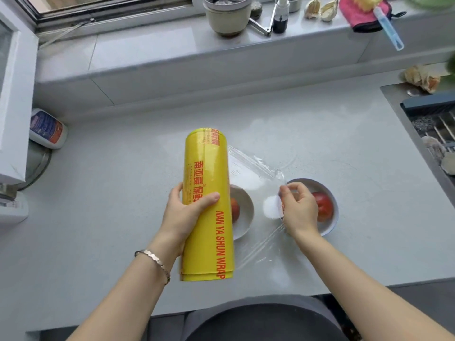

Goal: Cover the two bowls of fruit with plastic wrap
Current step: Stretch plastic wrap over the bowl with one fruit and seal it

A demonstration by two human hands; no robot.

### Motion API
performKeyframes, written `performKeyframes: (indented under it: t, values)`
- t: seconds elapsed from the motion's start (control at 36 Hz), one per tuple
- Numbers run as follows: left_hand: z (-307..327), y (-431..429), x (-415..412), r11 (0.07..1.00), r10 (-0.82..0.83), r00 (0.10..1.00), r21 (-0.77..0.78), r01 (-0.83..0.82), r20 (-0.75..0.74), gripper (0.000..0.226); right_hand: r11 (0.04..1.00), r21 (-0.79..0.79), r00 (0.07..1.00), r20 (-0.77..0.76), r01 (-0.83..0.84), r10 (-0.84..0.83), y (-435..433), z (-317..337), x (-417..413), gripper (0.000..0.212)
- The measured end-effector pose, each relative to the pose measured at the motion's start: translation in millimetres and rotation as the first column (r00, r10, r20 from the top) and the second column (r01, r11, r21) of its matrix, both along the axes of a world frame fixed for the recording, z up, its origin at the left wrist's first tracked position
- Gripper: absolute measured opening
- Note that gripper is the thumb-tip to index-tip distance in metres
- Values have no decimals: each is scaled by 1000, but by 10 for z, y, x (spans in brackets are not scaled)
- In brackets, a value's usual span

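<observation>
The left hand (183,215) grips the yellow plastic wrap roll (209,173), which half hides the left bowl (245,205) and its red fruit (235,208) on the countertop (110,193). The right hand (299,212) pinches the stretched film (251,173), edges hard to trace, above the right bowl (310,184).
</observation>
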State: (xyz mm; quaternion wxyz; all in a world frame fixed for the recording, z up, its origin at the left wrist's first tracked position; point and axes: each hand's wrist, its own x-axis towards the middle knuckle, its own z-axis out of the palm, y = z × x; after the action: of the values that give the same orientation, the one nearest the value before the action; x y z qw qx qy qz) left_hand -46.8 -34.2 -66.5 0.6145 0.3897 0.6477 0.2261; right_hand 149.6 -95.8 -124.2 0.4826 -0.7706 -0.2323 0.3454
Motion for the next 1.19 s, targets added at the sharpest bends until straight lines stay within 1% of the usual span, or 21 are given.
performKeyframes:
  t: [0.06,0.11,0.19,0.28,0.39,0.47,0.53,0.61,0.69,0.75,0.92,1.03,1.08,1.14,1.19]
  values:
    - [-3,20,-35,993,-17,987,109,35,-159,90,999,-38,997,68,-28,31,14,-87,-20,14]
    - [-15,37,-93,979,-52,952,171,107,-302,94,995,-69,985,151,-71,81,3,-147,-64,13]
    - [-17,35,-151,961,-111,880,177,214,-462,96,976,-142,937,287,-164,199,-5,-213,-165,16]
    - [-1,11,-161,952,-126,828,169,257,-547,95,954,-206,895,347,-219,281,16,-241,-226,20]
    - [-3,0,-170,948,-123,808,173,267,-576,97,923,-284,859,369,-258,354,43,-254,-251,20]
    - [-2,13,-195,948,-120,803,174,268,-584,98,911,-301,846,371,-281,383,58,-257,-278,20]
    - [5,26,-223,948,-115,795,175,267,-595,100,912,-294,853,357,-285,381,70,-259,-308,21]
    - [3,45,-272,950,-114,791,167,263,-601,101,925,-267,884,313,-270,349,88,-278,-369,21]
    - [-11,57,-307,953,-112,791,159,257,-602,100,947,-238,935,229,-216,271,125,-322,-427,18]
    - [-23,57,-312,955,-116,794,152,254,-597,100,954,-234,951,199,-189,237,157,-350,-455,16]
    - [-71,69,-238,954,-135,792,139,266,-595,101,960,-253,963,204,-120,174,199,-382,-444,15]
    - [-107,97,-248,947,-142,767,138,289,-626,99,929,-322,940,220,-181,260,217,-419,-411,14]
    - [-120,100,-259,947,-143,759,136,291,-635,99,921,-340,940,208,-190,271,215,-469,-416,16]
    - [-136,97,-271,949,-146,756,127,289,-638,99,932,-322,957,175,-165,230,191,-543,-443,20]
    - [-152,89,-283,950,-145,755,123,287,-640,99,955,-271,982,105,-121,154,164,-614,-486,29]
